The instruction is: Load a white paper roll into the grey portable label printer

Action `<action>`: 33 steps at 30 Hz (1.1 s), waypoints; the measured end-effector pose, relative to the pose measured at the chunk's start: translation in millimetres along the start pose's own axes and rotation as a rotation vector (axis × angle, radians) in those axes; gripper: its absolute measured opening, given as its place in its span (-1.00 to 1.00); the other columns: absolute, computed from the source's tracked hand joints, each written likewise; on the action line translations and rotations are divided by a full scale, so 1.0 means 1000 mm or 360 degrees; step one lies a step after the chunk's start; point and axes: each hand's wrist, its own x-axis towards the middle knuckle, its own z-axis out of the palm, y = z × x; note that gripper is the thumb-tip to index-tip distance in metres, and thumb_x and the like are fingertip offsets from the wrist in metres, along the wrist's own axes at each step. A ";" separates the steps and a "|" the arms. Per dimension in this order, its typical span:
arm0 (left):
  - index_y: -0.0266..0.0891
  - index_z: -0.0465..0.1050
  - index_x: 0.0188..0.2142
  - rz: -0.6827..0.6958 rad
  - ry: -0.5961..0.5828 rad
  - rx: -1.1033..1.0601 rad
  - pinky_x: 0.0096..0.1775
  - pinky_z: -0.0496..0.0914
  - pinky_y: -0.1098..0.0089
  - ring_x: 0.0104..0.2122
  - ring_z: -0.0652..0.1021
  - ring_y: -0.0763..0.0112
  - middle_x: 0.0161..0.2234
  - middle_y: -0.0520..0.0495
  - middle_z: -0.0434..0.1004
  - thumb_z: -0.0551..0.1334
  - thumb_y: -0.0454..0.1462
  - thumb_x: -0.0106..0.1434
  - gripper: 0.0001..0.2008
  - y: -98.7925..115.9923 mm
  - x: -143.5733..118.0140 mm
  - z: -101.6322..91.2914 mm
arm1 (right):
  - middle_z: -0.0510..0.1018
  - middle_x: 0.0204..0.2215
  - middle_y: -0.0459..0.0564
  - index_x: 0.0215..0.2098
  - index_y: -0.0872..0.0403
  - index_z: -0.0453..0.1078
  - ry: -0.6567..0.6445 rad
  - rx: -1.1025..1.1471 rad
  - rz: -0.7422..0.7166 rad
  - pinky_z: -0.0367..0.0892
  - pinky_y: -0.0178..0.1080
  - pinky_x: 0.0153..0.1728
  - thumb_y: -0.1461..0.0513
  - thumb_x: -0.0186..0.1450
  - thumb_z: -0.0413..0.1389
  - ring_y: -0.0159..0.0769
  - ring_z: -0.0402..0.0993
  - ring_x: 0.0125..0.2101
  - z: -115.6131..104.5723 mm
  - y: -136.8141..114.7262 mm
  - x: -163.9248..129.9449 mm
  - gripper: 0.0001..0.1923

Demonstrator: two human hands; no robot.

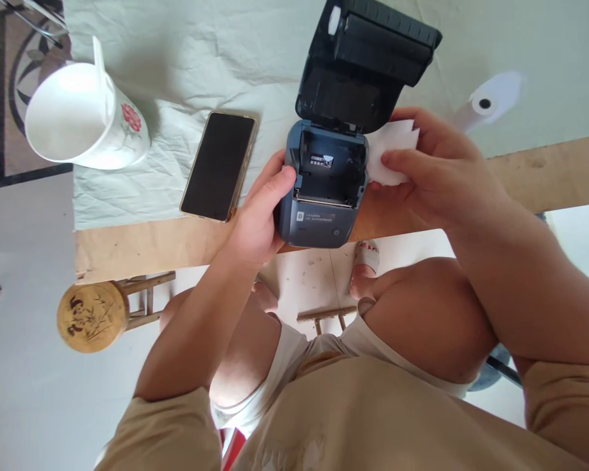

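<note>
A small dark blue label printer [319, 222] is at the table's front edge with its black lid [363, 65] swung up. Its paper bay shows no roll, only a printed label at the bottom. My left hand [262, 209] grips the printer's left side, thumb on the rim of the bay. Beside the right wall of the printer, my right hand [436, 163] pinches a piece of white paper [387, 154] between thumb and fingers. Part of the paper is hidden by the fingers, so I cannot tell whether it is a roll.
A white paper roll [483, 104] with a dark core stands at the right on the pale green cloth [186, 59]. A smartphone [219, 165] lies left of the printer. Farther left is a white flowered mug [93, 124] with a handle sticking out. A wooden stool [92, 316] stands below the table.
</note>
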 end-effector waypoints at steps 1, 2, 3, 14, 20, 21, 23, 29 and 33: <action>-0.24 0.46 -0.18 0.0005 0.0002 -0.0004 -0.08 0.52 0.42 -0.03 0.59 0.32 -0.34 0.00 0.54 0.13 -0.13 0.31 -0.75 0.000 0.000 0.000 | 0.47 -0.23 -0.09 -0.04 -0.05 0.32 0.0009 0.0060 0.0055 0.48 -0.24 -0.35 0.31 0.08 0.16 -0.35 0.48 -0.28 0.000 -0.002 0.000 -0.54; -0.24 0.46 -0.17 0.0008 0.0004 -0.0007 -0.07 0.51 0.42 -0.03 0.58 0.31 -0.32 0.00 0.55 0.13 -0.13 0.31 -0.74 -0.001 0.000 0.000 | 0.46 -0.22 -0.09 -0.03 -0.07 0.30 0.0028 0.0161 0.0143 0.48 -0.23 -0.35 0.31 0.06 0.15 -0.34 0.48 -0.27 0.000 -0.005 0.000 -0.52; -0.24 0.45 -0.16 0.0008 0.0008 -0.0008 -0.05 0.51 0.42 -0.02 0.58 0.31 -0.30 -0.01 0.56 0.13 -0.13 0.31 -0.74 -0.001 0.000 0.000 | 0.46 -0.23 -0.08 -0.04 -0.08 0.28 0.0043 0.0261 0.0234 0.47 -0.23 -0.39 0.29 0.05 0.14 -0.33 0.48 -0.28 0.001 -0.007 0.001 -0.52; -0.21 0.43 -0.16 -0.0001 0.0038 0.0009 0.04 0.46 0.35 0.08 0.52 0.28 -0.21 -0.04 0.55 0.10 -0.15 0.32 -0.76 -0.001 0.000 0.003 | 0.34 -0.45 -0.13 -0.14 -0.02 0.35 0.0193 -0.0139 -0.0198 0.25 -0.44 -0.58 0.43 0.04 0.07 -0.47 0.44 -0.43 0.003 -0.015 -0.010 -0.58; -0.22 0.43 -0.14 -0.0017 0.0051 0.0027 0.07 0.44 0.28 0.12 0.48 0.20 -0.18 -0.08 0.55 0.12 -0.13 0.32 -0.74 0.002 -0.004 0.005 | 0.28 0.01 -0.21 0.03 -0.23 0.20 0.0043 -0.0708 -0.0930 0.36 -0.41 -0.29 0.37 0.16 0.10 -0.56 0.38 -0.20 0.020 -0.044 -0.043 -0.46; -0.22 0.43 -0.14 -0.0018 0.0040 0.0026 0.09 0.43 0.28 0.13 0.47 0.20 -0.16 -0.08 0.55 0.12 -0.13 0.32 -0.74 0.003 -0.004 0.005 | 0.31 -0.01 -0.21 0.04 -0.25 0.16 0.0015 -0.0746 -0.0927 0.34 -0.42 -0.30 0.32 0.19 0.12 -0.54 0.37 -0.18 0.024 -0.045 -0.046 -0.48; -0.21 0.43 -0.16 -0.0027 0.0027 0.0020 0.10 0.42 0.29 0.14 0.47 0.20 -0.14 -0.07 0.55 0.13 -0.13 0.31 -0.76 0.004 -0.006 0.004 | 0.39 -0.13 -0.19 0.03 -0.21 0.15 -0.0057 -0.0817 -0.0864 0.32 -0.42 -0.34 0.28 0.21 0.16 -0.49 0.41 -0.16 0.031 -0.041 -0.047 -0.52; -0.20 0.38 -0.15 -0.0028 0.0056 0.0024 -0.07 0.49 0.34 0.06 0.52 0.27 -0.19 -0.01 0.55 0.15 -0.13 0.30 -0.77 0.003 -0.007 0.001 | 0.50 -0.20 -0.16 -0.22 -0.07 0.27 0.0225 -0.1408 -0.1020 0.38 -0.24 -0.23 0.28 0.18 0.19 -0.36 0.45 -0.21 0.039 -0.023 -0.031 -0.76; -0.13 0.38 -0.09 -0.0049 0.0015 0.0029 -0.35 0.44 0.46 -0.09 0.57 0.32 -0.20 0.01 0.54 0.18 -0.09 0.27 -0.73 0.000 -0.006 -0.002 | 0.51 -0.22 -0.12 -0.35 -0.04 0.33 0.0124 -0.1491 -0.1026 0.38 -0.12 -0.12 0.31 0.21 0.11 -0.28 0.42 -0.22 0.039 -0.022 -0.022 -0.89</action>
